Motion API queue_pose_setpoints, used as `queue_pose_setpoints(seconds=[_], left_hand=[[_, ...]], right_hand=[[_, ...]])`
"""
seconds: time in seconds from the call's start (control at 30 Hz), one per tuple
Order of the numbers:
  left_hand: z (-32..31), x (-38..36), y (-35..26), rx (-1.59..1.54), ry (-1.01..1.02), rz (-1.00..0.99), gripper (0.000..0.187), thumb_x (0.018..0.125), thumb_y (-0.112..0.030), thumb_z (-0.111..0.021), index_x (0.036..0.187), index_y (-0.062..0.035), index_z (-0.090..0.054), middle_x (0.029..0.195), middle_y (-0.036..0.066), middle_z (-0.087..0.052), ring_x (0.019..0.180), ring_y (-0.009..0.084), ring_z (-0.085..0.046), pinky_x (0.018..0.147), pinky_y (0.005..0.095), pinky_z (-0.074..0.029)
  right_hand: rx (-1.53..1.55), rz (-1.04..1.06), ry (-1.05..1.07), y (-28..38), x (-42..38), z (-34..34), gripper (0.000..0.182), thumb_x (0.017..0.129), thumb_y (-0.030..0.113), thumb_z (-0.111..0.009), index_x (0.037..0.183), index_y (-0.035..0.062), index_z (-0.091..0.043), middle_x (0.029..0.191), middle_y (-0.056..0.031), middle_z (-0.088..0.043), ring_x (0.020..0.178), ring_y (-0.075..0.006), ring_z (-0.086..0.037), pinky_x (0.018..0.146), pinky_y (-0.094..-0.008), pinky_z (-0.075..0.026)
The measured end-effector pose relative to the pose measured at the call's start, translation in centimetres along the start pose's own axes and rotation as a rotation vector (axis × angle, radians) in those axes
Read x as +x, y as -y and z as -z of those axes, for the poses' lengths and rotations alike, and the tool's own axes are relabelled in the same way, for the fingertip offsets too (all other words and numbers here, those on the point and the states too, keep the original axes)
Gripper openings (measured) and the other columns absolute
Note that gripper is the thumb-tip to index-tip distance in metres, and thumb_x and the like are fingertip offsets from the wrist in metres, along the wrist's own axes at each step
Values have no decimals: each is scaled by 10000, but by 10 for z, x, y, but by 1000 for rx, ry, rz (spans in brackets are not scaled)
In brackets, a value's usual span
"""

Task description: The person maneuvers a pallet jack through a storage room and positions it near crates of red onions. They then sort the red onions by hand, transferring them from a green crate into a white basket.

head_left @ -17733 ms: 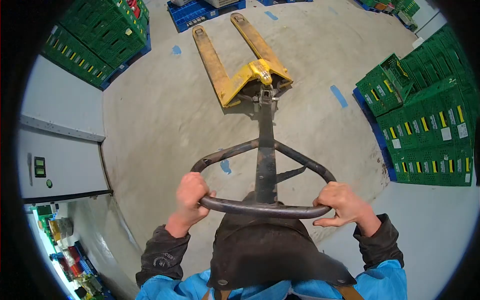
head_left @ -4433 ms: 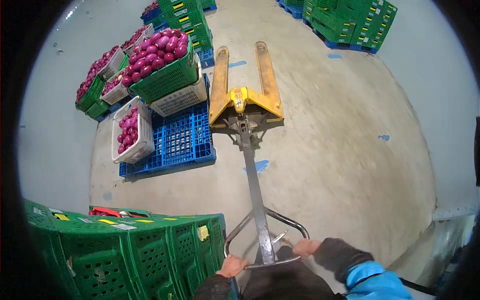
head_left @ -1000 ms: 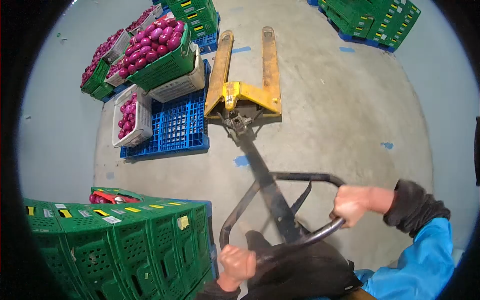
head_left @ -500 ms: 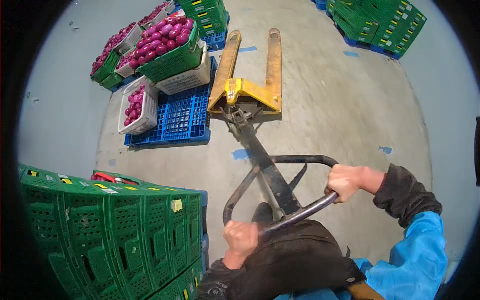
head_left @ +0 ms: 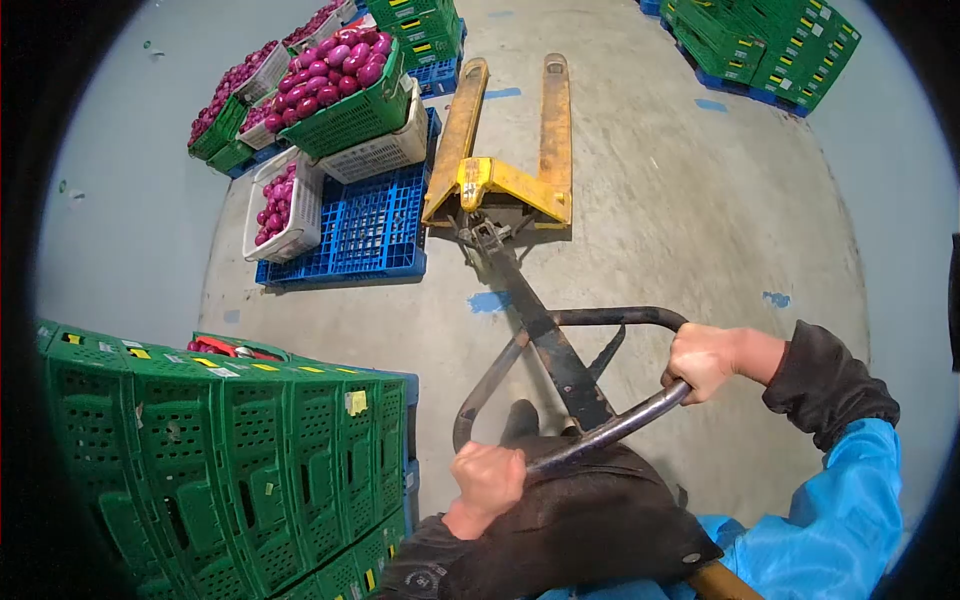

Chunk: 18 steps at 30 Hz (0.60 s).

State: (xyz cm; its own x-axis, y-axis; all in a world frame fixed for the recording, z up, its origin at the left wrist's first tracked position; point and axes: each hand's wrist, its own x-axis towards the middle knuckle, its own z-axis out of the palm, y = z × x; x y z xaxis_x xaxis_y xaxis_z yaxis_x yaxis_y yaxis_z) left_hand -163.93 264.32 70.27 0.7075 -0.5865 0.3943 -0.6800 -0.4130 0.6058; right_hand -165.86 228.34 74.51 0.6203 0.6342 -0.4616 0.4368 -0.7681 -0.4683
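Observation:
Both hands grip the looped black handle [head_left: 645,412] of a yellow pallet jack [head_left: 520,185]. My left hand [head_left: 487,483] is wrapped round the lower left corner of the loop. My right hand [head_left: 700,360] closes round its right side, higher up. A small lever [head_left: 607,350] sits inside the loop, and neither hand touches it. From the loop the worn shaft [head_left: 530,315] runs forward to the jack's body. Two scuffed forks point away from me, with nothing on them, beside a blue pallet [head_left: 372,225].
On the blue pallet stand a white crate [head_left: 290,215] and a green crate [head_left: 345,115] of purple-red round produce. Green crates [head_left: 250,440] are stacked close on my left. Another green stack [head_left: 790,55] stands at the far right, near the wall.
The jack and surroundings appear shifted slightly to the right in view. Both hands keep their hold on the handle.

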Motion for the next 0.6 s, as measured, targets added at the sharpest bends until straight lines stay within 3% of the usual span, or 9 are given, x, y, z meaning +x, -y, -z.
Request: queue_pose_setpoints(seconds=[0.13, 0.27, 0.33, 0.4, 0.47, 0.53, 0.6], left_hand=[[47, 4, 35, 18, 149, -33, 192, 716, -66, -539, 526, -57, -512, 483, 81, -491, 436, 248, -494, 485, 366, -373], [139, 32, 104, 31, 180, -175, 238, 662, -58, -564, 460, -79, -440, 466, 69, -461, 417, 240, -454, 448, 375, -349], [184, 60, 135, 192, 5, -290, 242, 695, -118, -526, 467, -81, -454, 458, 67, -440, 446, 245, -461, 447, 370, -355], [219, 83, 174, 334, -255, -229, 331, 806, -159, -461, 490, -65, -485, 466, 68, -450, 465, 216, -463, 459, 353, -359], [245, 115, 208, -473, -564, 53, 428, 929, -213, -394, 570, -24, -531, 540, 71, -507, 549, 182, -506, 527, 320, -382], [277, 131, 296, -770, -760, 51, 269, 966, -153, -383, 821, -11, -560, 819, 70, -594, 795, 194, -581, 730, 329, -476], [276, 204, 289, -398, -1116, 202, 248, 978, -188, -399, 1002, -8, -568, 923, 93, -587, 931, 205, -568, 829, 314, -471]], right_hand=[[63, 14, -72, 28, 26, 13, 170, 632, 255, -645, 649, 87, -631, 583, -134, -589, 611, -347, -601, 572, -445, -468], [165, -8, -129, 86, 80, 65, 236, 675, 290, -663, 730, 60, -659, 610, -175, -600, 629, -376, -609, 587, -465, -477], [229, -14, -152, 110, 112, 98, 266, 696, 314, -668, 747, 53, -661, 616, -188, -601, 634, -380, -614, 594, -467, -482], [373, -12, -219, 133, 144, 133, 342, 749, 376, -672, 783, 35, -667, 629, -213, -605, 640, -391, -624, 605, -466, -496], [434, -46, -262, 152, 180, 170, 409, 769, 445, -668, 800, 38, -669, 637, -210, -615, 646, -391, -631, 616, -471, -493], [496, -63, -360, 171, 220, 200, 473, 758, 507, -673, 793, 36, -676, 635, -183, -630, 651, -356, -651, 641, -469, -496], [603, -137, -374, 185, 259, 238, 502, 740, 530, -682, 817, 34, -680, 661, -164, -642, 684, -325, -661, 689, -445, -498]])
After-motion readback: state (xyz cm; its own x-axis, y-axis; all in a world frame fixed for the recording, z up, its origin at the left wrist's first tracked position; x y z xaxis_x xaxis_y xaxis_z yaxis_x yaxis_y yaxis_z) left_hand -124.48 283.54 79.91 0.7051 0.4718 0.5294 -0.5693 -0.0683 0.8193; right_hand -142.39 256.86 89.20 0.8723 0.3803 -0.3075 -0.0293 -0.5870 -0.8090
